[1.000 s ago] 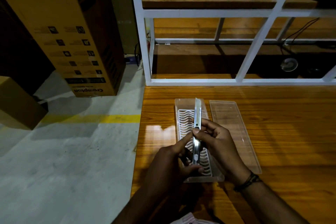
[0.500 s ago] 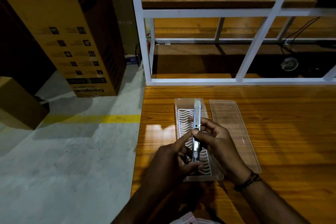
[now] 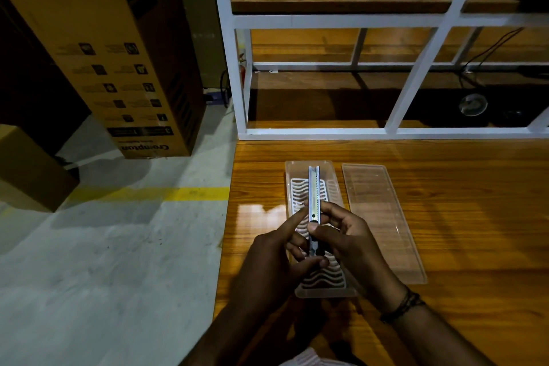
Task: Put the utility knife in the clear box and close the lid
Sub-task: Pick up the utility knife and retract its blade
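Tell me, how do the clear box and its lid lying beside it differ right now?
The clear box holds a white wavy-patterned insert; the lid is bare, showing the table's wood through it. Both hands hold the utility knife above the box, so it is partly hidden; the lid lies fully in view to its right, untouched. The box has raised walls; the lid looks flatter. Both are long, clear plastic rectangles lying side by side on the table.

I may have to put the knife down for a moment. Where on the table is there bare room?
Bare wood lies right of the lid, out to the picture's edge, and in the strip between the box and the white frame. A narrower strip runs left of the box. It is crowded over the box, where both hands hold the knife.
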`<state>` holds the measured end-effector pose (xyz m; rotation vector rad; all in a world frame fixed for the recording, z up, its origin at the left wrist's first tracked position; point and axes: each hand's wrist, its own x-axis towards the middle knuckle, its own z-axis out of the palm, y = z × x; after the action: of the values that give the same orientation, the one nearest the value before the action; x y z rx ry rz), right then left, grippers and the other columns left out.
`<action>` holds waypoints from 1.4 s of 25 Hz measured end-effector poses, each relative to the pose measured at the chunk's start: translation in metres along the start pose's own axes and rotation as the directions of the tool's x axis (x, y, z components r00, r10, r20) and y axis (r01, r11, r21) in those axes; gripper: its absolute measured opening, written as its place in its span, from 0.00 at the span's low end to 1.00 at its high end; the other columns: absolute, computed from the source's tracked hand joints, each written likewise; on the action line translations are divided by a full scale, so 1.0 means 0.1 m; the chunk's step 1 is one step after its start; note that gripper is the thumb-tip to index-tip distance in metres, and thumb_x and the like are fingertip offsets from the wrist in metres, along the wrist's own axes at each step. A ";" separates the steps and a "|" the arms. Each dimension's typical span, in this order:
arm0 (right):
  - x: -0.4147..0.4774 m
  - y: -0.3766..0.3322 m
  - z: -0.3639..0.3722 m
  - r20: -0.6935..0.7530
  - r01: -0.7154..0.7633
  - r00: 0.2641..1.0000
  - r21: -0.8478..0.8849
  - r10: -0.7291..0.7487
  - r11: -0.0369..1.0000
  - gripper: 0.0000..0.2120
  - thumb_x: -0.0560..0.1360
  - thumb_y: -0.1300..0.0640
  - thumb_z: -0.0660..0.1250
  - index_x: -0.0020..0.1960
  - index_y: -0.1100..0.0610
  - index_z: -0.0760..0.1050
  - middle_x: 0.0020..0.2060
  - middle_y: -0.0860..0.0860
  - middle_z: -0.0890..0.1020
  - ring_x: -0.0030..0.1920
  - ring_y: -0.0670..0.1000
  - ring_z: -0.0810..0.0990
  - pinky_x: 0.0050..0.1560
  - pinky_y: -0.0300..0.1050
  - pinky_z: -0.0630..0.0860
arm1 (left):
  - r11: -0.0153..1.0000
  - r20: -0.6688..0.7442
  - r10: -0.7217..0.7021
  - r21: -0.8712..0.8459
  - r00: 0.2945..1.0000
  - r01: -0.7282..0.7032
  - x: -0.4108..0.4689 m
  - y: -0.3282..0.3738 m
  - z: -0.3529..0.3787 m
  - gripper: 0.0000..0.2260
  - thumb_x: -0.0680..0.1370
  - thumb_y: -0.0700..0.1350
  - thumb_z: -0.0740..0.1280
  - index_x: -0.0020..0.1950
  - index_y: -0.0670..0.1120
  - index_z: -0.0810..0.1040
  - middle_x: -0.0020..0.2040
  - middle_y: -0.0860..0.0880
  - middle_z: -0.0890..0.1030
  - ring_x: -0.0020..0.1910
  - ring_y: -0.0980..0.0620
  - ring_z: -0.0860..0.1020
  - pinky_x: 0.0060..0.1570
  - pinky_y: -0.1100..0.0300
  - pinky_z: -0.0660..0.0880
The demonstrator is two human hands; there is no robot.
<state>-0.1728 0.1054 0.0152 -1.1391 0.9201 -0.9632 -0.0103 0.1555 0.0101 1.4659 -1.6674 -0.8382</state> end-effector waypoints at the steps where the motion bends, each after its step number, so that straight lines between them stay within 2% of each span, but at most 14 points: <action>1: 0.00 0.01 0.00 -0.005 -0.005 1.000 -0.009 0.005 1.000 0.15 0.78 0.66 0.68 0.62 0.55 0.81 0.52 0.63 0.85 0.49 0.58 0.85 0.45 0.48 0.81 | 1.000 -0.001 0.002 -0.002 1.000 -0.002 0.00 -0.01 0.00 0.44 0.68 0.51 0.82 0.72 0.77 0.59 0.40 0.59 0.83 0.40 0.61 0.82 0.37 0.71 0.75; 3: -0.02 0.02 0.01 -0.007 -0.017 1.000 -0.019 0.017 1.000 0.16 0.78 0.67 0.67 0.61 0.53 0.82 0.51 0.64 0.85 0.48 0.58 0.85 0.42 0.46 0.80 | 1.000 -0.007 0.003 -0.005 1.000 -0.003 0.00 -0.03 0.01 0.44 0.68 0.51 0.81 0.71 0.79 0.58 0.41 0.58 0.84 0.41 0.60 0.83 0.40 0.66 0.80; 6: -0.03 0.04 0.02 -0.016 -0.031 0.999 -0.025 0.031 0.999 0.16 0.78 0.67 0.68 0.61 0.51 0.83 0.52 0.62 0.85 0.50 0.57 0.85 0.46 0.50 0.79 | 1.000 -0.008 0.008 -0.015 1.000 -0.008 0.00 -0.05 0.03 0.43 0.68 0.51 0.81 0.70 0.80 0.58 0.42 0.57 0.85 0.42 0.58 0.83 0.44 0.59 0.83; 12: -0.03 0.06 -0.02 -0.031 -0.043 0.999 -0.063 0.041 0.997 0.17 0.77 0.67 0.69 0.63 0.54 0.82 0.54 0.59 0.86 0.54 0.59 0.86 0.52 0.55 0.81 | 0.997 0.032 0.000 0.073 0.999 -0.003 0.01 -0.04 0.04 0.44 0.70 0.52 0.80 0.70 0.79 0.54 0.40 0.62 0.82 0.43 0.63 0.82 0.43 0.69 0.78; 14: -0.03 0.06 -0.03 -0.037 -0.026 0.999 -0.141 0.021 0.990 0.17 0.76 0.69 0.70 0.62 0.55 0.82 0.52 0.56 0.88 0.53 0.56 0.87 0.48 0.46 0.83 | 0.995 0.050 -0.014 0.104 0.999 0.008 0.00 -0.03 0.04 0.43 0.70 0.54 0.79 0.73 0.76 0.55 0.51 0.62 0.82 0.50 0.66 0.79 0.50 0.67 0.77; 16: -0.04 0.07 -0.02 -0.043 0.007 0.999 -0.309 -0.021 0.951 0.19 0.75 0.69 0.71 0.62 0.52 0.81 0.51 0.52 0.88 0.52 0.51 0.87 0.44 0.39 0.81 | 0.981 0.054 -0.046 0.192 0.997 0.035 0.00 -0.07 0.03 0.45 0.69 0.58 0.78 0.79 0.68 0.55 0.69 0.58 0.74 0.65 0.62 0.71 0.64 0.62 0.73; 19: -0.07 0.04 0.01 -0.036 0.033 0.997 -0.595 -0.067 0.803 0.24 0.75 0.66 0.72 0.65 0.46 0.78 0.49 0.45 0.85 0.44 0.39 0.84 0.37 0.34 0.79 | 0.940 0.106 -0.159 0.321 0.982 0.117 -0.01 -0.14 0.00 0.50 0.68 0.65 0.77 0.82 0.61 0.51 0.77 0.56 0.56 0.76 0.51 0.56 0.75 0.54 0.68; 21: -0.08 0.01 0.04 0.001 0.026 0.999 -0.684 -0.035 0.729 0.30 0.75 0.67 0.70 0.72 0.43 0.71 0.48 0.41 0.80 0.42 0.36 0.82 0.35 0.29 0.76 | 0.932 0.154 -0.177 0.345 0.972 0.114 -0.01 -0.16 -0.01 0.52 0.67 0.66 0.76 0.83 0.61 0.48 0.79 0.58 0.49 0.78 0.50 0.54 0.76 0.52 0.67; 22: -0.07 0.02 0.06 0.010 0.025 1.000 -0.720 -0.025 0.693 0.33 0.76 0.66 0.69 0.74 0.42 0.68 0.50 0.41 0.80 0.45 0.35 0.82 0.37 0.29 0.77 | 0.927 0.177 -0.188 0.358 0.966 0.115 -0.01 -0.16 -0.01 0.53 0.68 0.66 0.76 0.83 0.61 0.47 0.80 0.57 0.49 0.78 0.50 0.54 0.76 0.53 0.66; 24: -0.03 0.07 0.08 0.030 0.037 0.999 -0.812 -0.022 0.582 0.35 0.75 0.63 0.67 0.78 0.45 0.64 0.59 0.45 0.81 0.55 0.41 0.81 0.51 0.36 0.79 | 0.921 0.193 -0.207 0.369 0.959 0.125 -0.01 -0.15 -0.01 0.53 0.69 0.64 0.77 0.83 0.61 0.45 0.81 0.56 0.50 0.78 0.50 0.55 0.76 0.53 0.65; 26: 0.02 0.12 0.09 0.020 0.022 1.000 -0.886 -0.009 0.463 0.35 0.75 0.59 0.67 0.80 0.49 0.62 0.64 0.52 0.79 0.63 0.52 0.79 0.61 0.44 0.76 | 0.919 0.198 -0.221 0.370 0.955 0.136 0.01 -0.14 -0.02 0.54 0.68 0.65 0.77 0.83 0.60 0.44 0.81 0.55 0.51 0.78 0.49 0.55 0.76 0.52 0.65; 30: 0.09 0.18 0.13 0.051 0.033 0.997 -0.959 0.057 0.282 0.29 0.76 0.62 0.65 0.77 0.57 0.66 0.66 0.56 0.78 0.62 0.60 0.77 0.60 0.47 0.75 | 0.916 0.225 -0.250 0.369 0.942 0.154 0.02 -0.15 -0.03 0.56 0.67 0.66 0.77 0.83 0.60 0.44 0.80 0.54 0.54 0.79 0.48 0.57 0.75 0.48 0.69; 33: 0.12 0.25 0.12 0.074 0.060 0.994 -0.984 0.078 0.170 0.33 0.76 0.61 0.64 0.80 0.57 0.60 0.75 0.54 0.72 0.65 0.59 0.73 0.61 0.46 0.74 | 0.913 0.231 -0.266 0.371 0.936 0.168 0.03 -0.16 -0.04 0.58 0.64 0.68 0.77 0.83 0.62 0.43 0.78 0.52 0.59 0.75 0.48 0.64 0.70 0.48 0.74; 35: 0.13 0.25 0.12 0.110 0.107 0.993 -0.991 0.037 0.080 0.32 0.75 0.59 0.67 0.78 0.57 0.65 0.75 0.56 0.72 0.65 0.61 0.73 0.59 0.48 0.77 | 0.914 0.245 -0.265 0.372 0.933 0.163 0.03 -0.13 -0.05 0.57 0.65 0.67 0.78 0.82 0.63 0.43 0.76 0.50 0.64 0.73 0.47 0.68 0.68 0.50 0.75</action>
<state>-0.1540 0.1002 -0.0081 -2.4002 1.5471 -0.0717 0.0002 0.1508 0.0012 1.8701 -1.9727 -0.9521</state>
